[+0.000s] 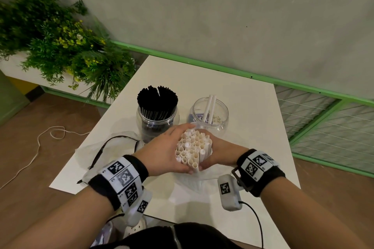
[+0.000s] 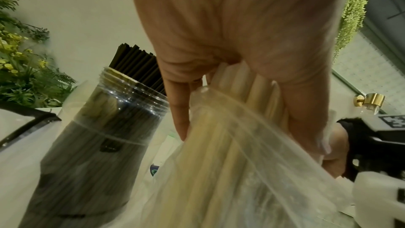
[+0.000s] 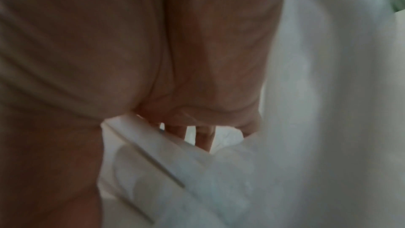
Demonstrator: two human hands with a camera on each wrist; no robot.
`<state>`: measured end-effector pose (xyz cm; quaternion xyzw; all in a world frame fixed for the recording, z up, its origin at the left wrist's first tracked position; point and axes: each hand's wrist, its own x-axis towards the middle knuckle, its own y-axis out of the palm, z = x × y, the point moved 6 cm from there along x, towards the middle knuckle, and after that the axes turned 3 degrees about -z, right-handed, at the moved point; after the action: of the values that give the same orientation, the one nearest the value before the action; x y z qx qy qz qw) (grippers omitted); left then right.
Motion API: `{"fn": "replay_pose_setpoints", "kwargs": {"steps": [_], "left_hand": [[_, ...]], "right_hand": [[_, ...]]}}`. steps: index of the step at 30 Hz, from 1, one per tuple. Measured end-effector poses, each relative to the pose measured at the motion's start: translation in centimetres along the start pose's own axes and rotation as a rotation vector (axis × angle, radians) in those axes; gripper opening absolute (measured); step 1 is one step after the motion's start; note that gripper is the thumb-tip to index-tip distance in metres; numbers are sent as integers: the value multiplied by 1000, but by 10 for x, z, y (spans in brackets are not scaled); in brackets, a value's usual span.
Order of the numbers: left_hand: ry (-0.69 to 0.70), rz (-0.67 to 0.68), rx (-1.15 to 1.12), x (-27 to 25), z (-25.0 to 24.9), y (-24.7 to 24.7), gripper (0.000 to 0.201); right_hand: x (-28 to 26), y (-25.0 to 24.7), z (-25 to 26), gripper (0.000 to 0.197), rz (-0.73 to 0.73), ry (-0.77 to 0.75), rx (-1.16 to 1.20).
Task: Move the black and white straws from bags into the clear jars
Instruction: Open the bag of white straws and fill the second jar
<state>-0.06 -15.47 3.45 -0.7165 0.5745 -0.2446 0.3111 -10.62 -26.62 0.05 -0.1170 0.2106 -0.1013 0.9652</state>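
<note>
A thick bundle of white straws (image 1: 192, 148) stands upright at the table's middle, clasped from both sides. My left hand (image 1: 166, 151) wraps its left side and my right hand (image 1: 218, 150) curls around its right side. In the left wrist view the white straws (image 2: 221, 145) still sit partly inside a clear plastic bag (image 2: 263, 171). Behind the bundle stands a clear jar (image 1: 157, 121) packed with black straws (image 1: 157, 99). To its right is a second clear jar (image 1: 210, 116) holding two white straws (image 1: 210, 105). The right wrist view is blurred, showing palm and bag film.
An emptied clear bag with a black drawstring (image 1: 113, 147) lies on the white table (image 1: 242, 107) at the left. A planter with green plants (image 1: 56, 42) stands at the far left. A green railing (image 1: 303, 87) runs behind the table. A white cord (image 1: 40, 141) lies on the floor.
</note>
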Motion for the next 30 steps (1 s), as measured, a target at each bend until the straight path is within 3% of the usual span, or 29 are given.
{"fn": "replay_pose_setpoints", "kwargs": {"steps": [2, 5, 9, 13, 16, 19, 21, 23, 27, 30], "left_hand": [[-8, -25, -2, 0, 0, -3, 108], [-21, -65, 8, 1, 0, -6, 104], [-65, -106, 54, 1, 5, -7, 102], [-100, -142, 85, 3, 5, -6, 98], [-114, -161, 126, 5, 2, -4, 93], [-129, -175, 146, 7, -2, -4, 88], [-137, -173, 164, 8, -3, -4, 86], [-140, -174, 182, 8, -5, -3, 83], [-148, -185, 215, 9, -10, 0, 81], [-143, -211, 229, 10, -15, 3, 79]], "right_hand": [[2, -4, 1, 96, -50, -20, 4], [2, -3, 0, 75, -88, -89, -63], [-14, -17, -4, 56, -389, -114, -195], [-36, -23, 5, 50, -646, -242, -249], [-46, -20, 4, 51, -763, -264, -470], [-61, -15, 8, 52, -873, -401, -736], [-69, -12, 6, 62, -914, -363, -889], [-73, -11, 0, 85, -896, -230, -937], [-73, -7, -12, 125, -785, -51, -624], [-71, 0, -15, 133, -823, -37, -444]]}}
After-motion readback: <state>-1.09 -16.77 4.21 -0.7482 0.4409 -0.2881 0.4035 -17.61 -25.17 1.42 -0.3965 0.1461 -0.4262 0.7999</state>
